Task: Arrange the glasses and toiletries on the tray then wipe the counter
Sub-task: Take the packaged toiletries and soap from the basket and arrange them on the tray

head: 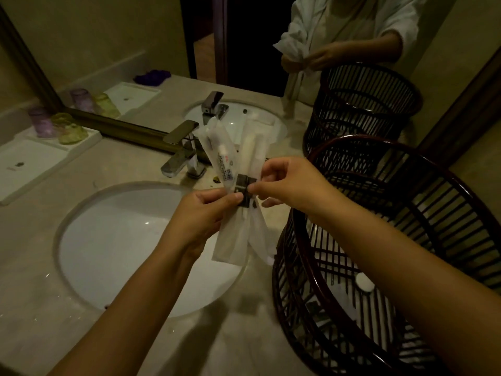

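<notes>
I hold a bunch of white toiletry packets [235,158] fanned out above the sink's right rim. My left hand [202,215] pinches them from below-left, and my right hand [287,183] pinches the dark label band [243,189] from the right. One packet shows a small toothpaste tube. A white tray [29,164] lies on the counter at far left. On its back end stand a purple glass [43,123] and a yellow-green glass [69,128], both upside down against the mirror.
A round white sink [130,248] is set in the beige counter [54,321], with a chrome faucet [183,150] behind it. A dark slatted basket [393,240] stands at right holding a small white round item [364,283]. The mirror [135,50] runs along the back.
</notes>
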{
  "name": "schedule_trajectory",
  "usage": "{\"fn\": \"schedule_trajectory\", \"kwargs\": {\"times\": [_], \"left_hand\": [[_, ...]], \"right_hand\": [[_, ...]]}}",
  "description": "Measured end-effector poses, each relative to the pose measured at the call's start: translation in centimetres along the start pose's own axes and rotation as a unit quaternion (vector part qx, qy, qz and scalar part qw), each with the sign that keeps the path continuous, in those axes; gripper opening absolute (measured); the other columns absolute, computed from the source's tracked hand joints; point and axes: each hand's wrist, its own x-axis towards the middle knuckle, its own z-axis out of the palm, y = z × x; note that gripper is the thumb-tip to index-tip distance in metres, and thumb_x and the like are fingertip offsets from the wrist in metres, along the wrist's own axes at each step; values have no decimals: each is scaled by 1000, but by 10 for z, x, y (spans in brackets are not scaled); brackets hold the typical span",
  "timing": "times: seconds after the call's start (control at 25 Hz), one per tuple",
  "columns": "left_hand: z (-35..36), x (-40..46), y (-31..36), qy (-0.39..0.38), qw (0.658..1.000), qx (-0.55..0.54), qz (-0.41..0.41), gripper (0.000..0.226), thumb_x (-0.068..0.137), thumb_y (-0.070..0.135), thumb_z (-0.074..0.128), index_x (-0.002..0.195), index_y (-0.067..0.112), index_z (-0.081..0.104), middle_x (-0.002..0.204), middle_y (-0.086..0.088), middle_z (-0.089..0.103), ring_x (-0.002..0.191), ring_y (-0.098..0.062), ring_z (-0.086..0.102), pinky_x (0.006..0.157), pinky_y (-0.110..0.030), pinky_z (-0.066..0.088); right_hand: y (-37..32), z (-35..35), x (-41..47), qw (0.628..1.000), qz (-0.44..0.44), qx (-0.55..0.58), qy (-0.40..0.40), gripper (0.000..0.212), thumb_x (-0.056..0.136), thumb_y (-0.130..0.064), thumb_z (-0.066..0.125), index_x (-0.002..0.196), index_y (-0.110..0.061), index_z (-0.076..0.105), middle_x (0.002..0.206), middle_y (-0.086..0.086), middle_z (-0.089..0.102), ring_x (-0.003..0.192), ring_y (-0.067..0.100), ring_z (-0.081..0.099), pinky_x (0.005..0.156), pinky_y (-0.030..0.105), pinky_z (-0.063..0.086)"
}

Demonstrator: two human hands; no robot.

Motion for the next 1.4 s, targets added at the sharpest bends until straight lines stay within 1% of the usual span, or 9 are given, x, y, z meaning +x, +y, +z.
{"fn": "schedule_trajectory", "kwargs": {"times": [0.12, 0.24, 0.36, 0.52, 0.64, 0.84, 1.2, 1.32, 1.4], "left_hand": [[-9, 7, -15, 24, 999, 7, -22, 10, 82, 10, 62, 77, 14, 70, 59, 6, 72, 56, -7, 68, 46, -16, 50], [-21, 15, -38, 44, 998, -7, -44, 16, 82, 7, 61, 71, 15, 71, 57, 5, 72, 53, -7, 67, 48, -17, 52], [-27, 25, -59, 34, 996, -19, -75, 15, 78, 15, 63, 68, 18, 75, 66, 3, 75, 61, -9, 70, 52, -18, 54], [-23, 37, -75, 18, 995, -5, -95, 21, 61, 30, 69, 78, 19, 74, 75, 2, 76, 71, -12, 71, 56, -19, 54], [-22, 41, -82, 20, 995, -2, -98, 19, 59, 30, 70, 75, 21, 75, 75, 3, 76, 72, -12, 72, 61, -23, 53], [-20, 48, -95, 33, 994, -24, -101, 7, 77, 14, 64, 78, 16, 71, 64, 6, 74, 58, -5, 69, 48, -15, 51], [-25, 45, -95, 24, 994, -20, -103, 22, 81, 12, 60, 68, 21, 75, 67, 5, 75, 62, -6, 70, 50, -15, 52], [-26, 42, -93, 26, 994, -20, -107, 15, 82, 13, 60, 75, 19, 72, 68, 5, 75, 63, -7, 70, 50, -16, 53], [-24, 41, -93, 28, 994, -14, -109, 11, 81, 14, 61, 79, 19, 71, 69, 6, 75, 63, -7, 70, 49, -16, 52]], "right_hand": [[13, -51, -3, 997, -11, -37, 63, 12, 78, -22, 69, 85, -30, 65, 81, -4, 67, 67, 2, 67, 52, 11, 52], [67, -115, -12, 970, 149, -175, 77, 6, 77, -21, 72, 77, -25, 69, 84, -1, 69, 65, 6, 63, 49, 15, 51], [138, -143, -14, 907, 300, -294, -20, 10, 77, -18, 73, 86, -15, 69, 95, 8, 67, 76, 13, 60, 62, 24, 53], [198, -135, -11, 837, 291, -440, -146, 27, 74, -20, 76, 98, -21, 63, 105, 1, 58, 90, 16, 54, 75, 27, 49], [228, -120, -18, 797, 288, -497, -185, 39, 72, -24, 76, 106, -22, 59, 101, -4, 48, 91, 13, 45, 76, 25, 42], [245, -110, -27, 794, 317, -482, -192, 46, 69, -26, 77, 109, -21, 54, 109, 1, 55, 96, 16, 50, 78, 26, 42], [238, -103, -29, 825, 277, -458, -179, 31, 71, -20, 75, 85, -23, 48, 91, -4, 50, 90, 15, 51, 73, 26, 43], [225, -106, -21, 866, 257, -403, -150, 26, 74, -14, 72, 87, -25, 52, 87, -8, 52, 89, 12, 54, 65, 17, 42], [212, -107, -14, 898, 238, -321, -184, 23, 76, -12, 70, 89, -25, 58, 93, -9, 56, 92, 11, 57, 69, 18, 47]]}}
